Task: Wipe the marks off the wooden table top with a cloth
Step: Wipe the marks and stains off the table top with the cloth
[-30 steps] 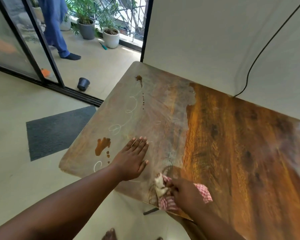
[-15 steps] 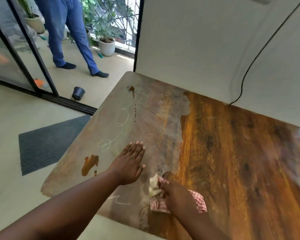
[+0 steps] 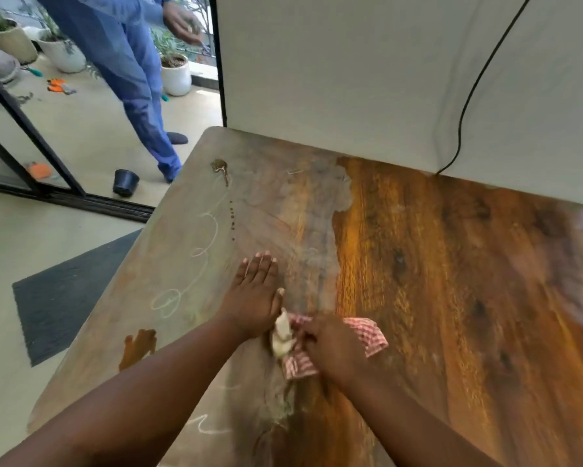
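The wooden table top [image 3: 452, 281] is glossy and dark on its right part and dull and dusty on its left part. White chalk loops [image 3: 195, 261], a brown blotch [image 3: 138, 347] near the left edge and another brown stain [image 3: 221, 168] at the far corner mark the dull part. My right hand [image 3: 334, 348] presses a bunched red-and-white checked cloth [image 3: 367, 333] onto the table where the two parts meet. My left hand [image 3: 254, 294] lies flat with fingers together on the dusty wood, its heel touching the cloth.
A white wall panel [image 3: 350, 79] with a black cable [image 3: 468, 96] runs along the table's far edge. Left of the table lie the floor and a dark mat [image 3: 57, 298]. A person in blue trousers [image 3: 131, 79] stands by the open sliding door, near plant pots [image 3: 177, 75] and a small black pot [image 3: 125, 182].
My right hand has pushed the cloth forward, away from the near edge, up against my left hand. The view has shifted, and the person in blue has stepped closer to the door.
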